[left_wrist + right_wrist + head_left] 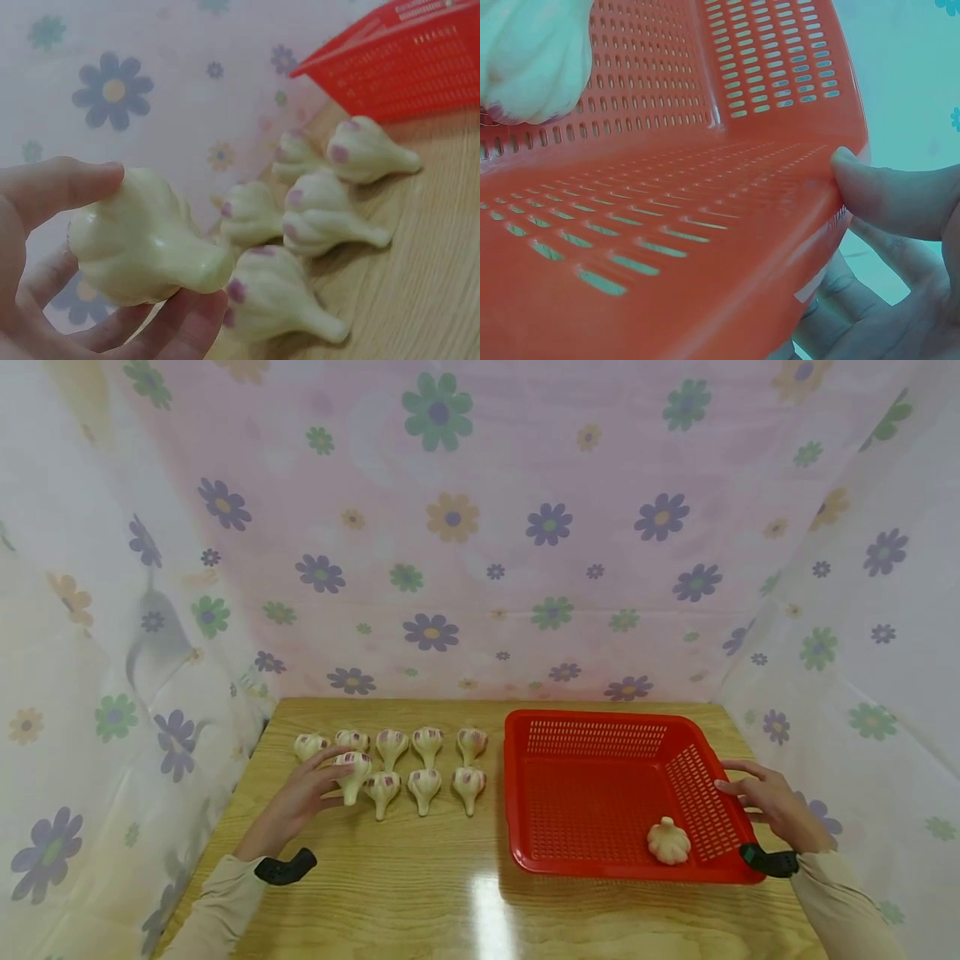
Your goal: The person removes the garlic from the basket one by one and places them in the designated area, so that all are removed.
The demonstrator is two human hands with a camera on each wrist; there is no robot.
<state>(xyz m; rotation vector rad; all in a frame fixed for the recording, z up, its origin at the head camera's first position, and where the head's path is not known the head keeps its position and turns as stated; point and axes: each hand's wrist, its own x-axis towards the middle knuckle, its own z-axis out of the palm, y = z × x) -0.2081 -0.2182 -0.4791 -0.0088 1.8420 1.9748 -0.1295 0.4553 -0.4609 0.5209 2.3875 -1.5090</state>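
Observation:
At the left of the head view my left hand (294, 797) holds a garlic bulb (352, 774), thumb on one side and fingers on the other. In the left wrist view that garlic bulb (139, 240) is tilted, its stem pointing right, raised off the table. Several more garlic bulbs (424, 787) lie in two rows beside it, purple-marked, stems toward me. My right hand (776, 806) grips the right rim of a red plastic basket (585, 793), thumb (889, 196) on the rim and fingers outside. One garlic bulb (669, 842) sits inside, near the basket's front right corner.
The wooden table (390, 893) carries everything. A flower-printed cloth (495, 593) hangs behind it and along both sides. The basket's slotted walls stand right of the garlic rows. Dark bands (287, 867) are worn on both wrists.

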